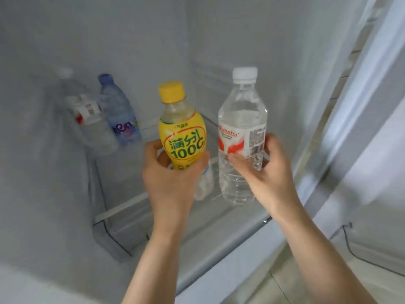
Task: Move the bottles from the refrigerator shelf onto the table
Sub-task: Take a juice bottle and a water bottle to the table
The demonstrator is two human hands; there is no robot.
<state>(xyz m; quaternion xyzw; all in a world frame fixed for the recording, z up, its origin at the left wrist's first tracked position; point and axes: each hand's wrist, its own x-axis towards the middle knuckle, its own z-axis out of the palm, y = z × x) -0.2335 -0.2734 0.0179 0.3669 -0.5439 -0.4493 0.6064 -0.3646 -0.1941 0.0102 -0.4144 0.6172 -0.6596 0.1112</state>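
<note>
**Head view: two bottles gripped at the fridge shelf**

Left hand grips yellow lemon-drink bottle. Right hand grips clear water bottle, upright. Far left on glass shelf: blue-capped bottle beside white-capped bottle, blurred.

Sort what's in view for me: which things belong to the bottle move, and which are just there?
Part of the job:
- yellow drink bottle, in the left hand
- clear water bottle, in the right hand
- blue-capped bottle
- white-capped bottle at the back
- refrigerator shelf

Just there:
- black cable
- refrigerator door edge
</note>
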